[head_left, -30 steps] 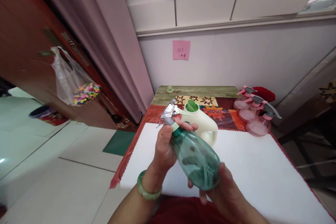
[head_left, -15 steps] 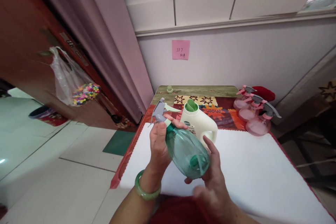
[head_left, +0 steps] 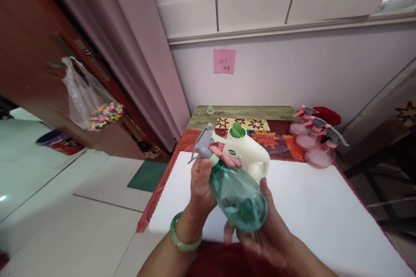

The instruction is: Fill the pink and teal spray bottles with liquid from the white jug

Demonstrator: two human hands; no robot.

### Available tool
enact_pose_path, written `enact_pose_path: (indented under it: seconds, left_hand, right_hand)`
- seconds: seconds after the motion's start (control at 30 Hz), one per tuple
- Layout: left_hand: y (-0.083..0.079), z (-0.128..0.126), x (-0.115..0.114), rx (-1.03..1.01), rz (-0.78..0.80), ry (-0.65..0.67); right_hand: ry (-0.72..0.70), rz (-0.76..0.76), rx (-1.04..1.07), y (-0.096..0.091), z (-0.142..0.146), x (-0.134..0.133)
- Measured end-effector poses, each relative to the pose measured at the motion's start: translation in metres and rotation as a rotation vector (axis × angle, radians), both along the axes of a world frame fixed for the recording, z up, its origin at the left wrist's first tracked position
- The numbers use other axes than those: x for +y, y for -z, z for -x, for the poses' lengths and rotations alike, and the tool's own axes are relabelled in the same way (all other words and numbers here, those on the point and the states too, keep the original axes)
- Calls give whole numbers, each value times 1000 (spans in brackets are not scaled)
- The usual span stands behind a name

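A green see-through spray bottle (head_left: 238, 194) with a grey trigger head (head_left: 203, 143) is held tilted above the white table pad (head_left: 312, 207), its head pointing up and left. My left hand (head_left: 203, 181) is wrapped round the bottle's neck just under the trigger head. My right hand (head_left: 263, 233) cups the bottle's base from below, fingers curled against it. Right behind the bottle stands a cream detergent jug (head_left: 248, 153) with an open green spout.
Three pink spray bottles (head_left: 313, 145) stand at the table's right edge by a red cloth. A small green cap (head_left: 210, 110) lies at the far end of the table. A wooden door with a hanging plastic bag (head_left: 87, 104) is on the left. A tiled floor lies below it.
My right hand has moved from beside the bottle's base back under it. The bottle shifted slightly right and down, still tilted, with my left hand staying on its neck.
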State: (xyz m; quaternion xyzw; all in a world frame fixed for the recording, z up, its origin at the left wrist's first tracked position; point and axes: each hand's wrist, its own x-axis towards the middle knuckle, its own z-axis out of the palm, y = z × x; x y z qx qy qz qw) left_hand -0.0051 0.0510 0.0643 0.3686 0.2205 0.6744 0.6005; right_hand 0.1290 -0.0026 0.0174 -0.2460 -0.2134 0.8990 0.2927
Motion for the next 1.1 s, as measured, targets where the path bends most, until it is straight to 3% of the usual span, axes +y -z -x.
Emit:
enact_pose_path:
  seconds: [0.07,0.17,0.23,0.27,0.33,0.43,0.53,0.57,0.63,0.73,0.8,0.83,0.9,1.03,1.1]
  left_hand:
    - [1,1,0,0,-4,-68]
    - [4,6,3,12,1,-120]
    - [5,10,5,21,12,-75]
    - [6,12,6,24,20,-35]
    - [6,15,7,25,20,33]
    - [4,16,7,26,-24,59]
    - [4,16,6,32,-58,40]
    - [5,15,6,23,-56,23]
    - [8,15,7,-2,-39,-27]
    - [11,17,8,-2,-19,-90]
    - [11,19,9,21,-7,-81]
    - [10,19,9,33,-2,-62]
    - [9,21,9,57,-1,-17]
    - [6,23,11,79,-22,2]
    - [7,24,13,81,-23,-17]
  right_hand:
    - [236,-156,-159,1,0,1]
    - [614,-676,-507,11,-1,-2]
    - [713,-915,-699,17,-1,-4]
    - [715,-929,-714,18,-1,-4]
    - [600,-753,-527,16,0,-4]
    - [207,-250,-78,6,1,2]
    - [-19,55,86,0,3,8]
    - [6,63,63,0,4,9]
    - [203,-67,-75,2,6,8]
    - [574,-521,-381,9,5,5]
    - [695,-747,-555,14,3,4]
    - [701,-777,-590,15,2,3]
    - [606,-668,-503,17,2,3]
    - [277,-307,-109,17,5,1]
    - [231,-260,-26,17,8,1]
